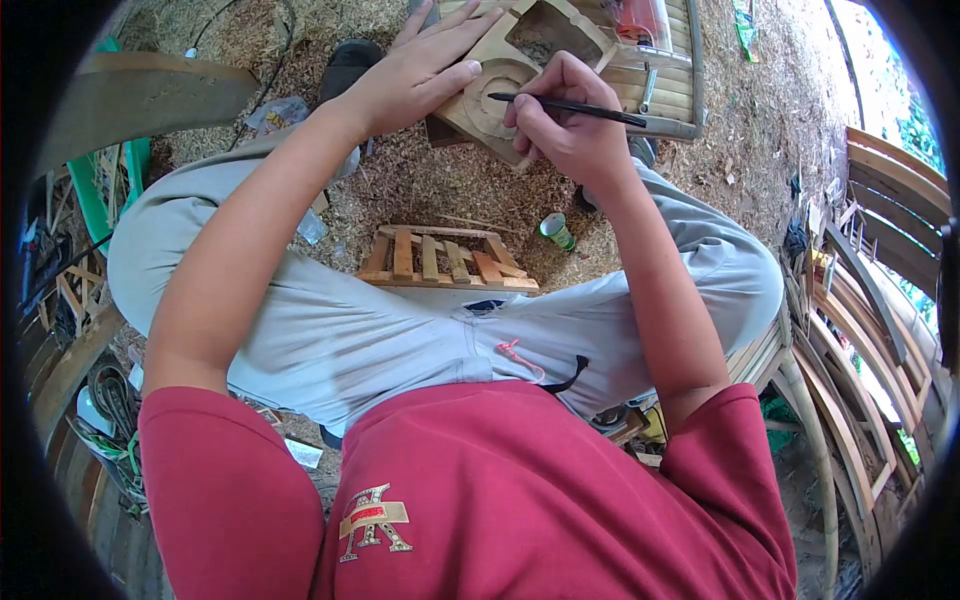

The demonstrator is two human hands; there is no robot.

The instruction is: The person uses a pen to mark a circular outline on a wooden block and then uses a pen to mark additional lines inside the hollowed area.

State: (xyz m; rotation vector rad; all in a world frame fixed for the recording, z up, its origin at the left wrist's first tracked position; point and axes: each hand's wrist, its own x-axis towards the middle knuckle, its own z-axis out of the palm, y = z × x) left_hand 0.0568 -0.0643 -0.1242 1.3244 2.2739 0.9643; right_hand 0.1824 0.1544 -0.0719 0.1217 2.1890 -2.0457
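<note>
A pale carved wooden block (482,122) with a square hollow and a ringed round recess lies on a slatted bamboo bench at the top of the view. My left hand (425,75) lies flat along the block's left side, fingers stretched out and spread. In the fingers of my right hand (575,125) is a slim black pen (600,111), pinched as if for writing. Its tip points left, over the round recess. My right hand's lower edge rests by the block's right side and hides part of it.
On the bench (678,60) lie a red, clear-sided container (641,22) and a small metal tool (649,90). Wood shavings cover the ground. Between my legs are a slatted wooden piece (450,260) and a green paper cup (557,231). Curved wooden parts (850,330) stack at right.
</note>
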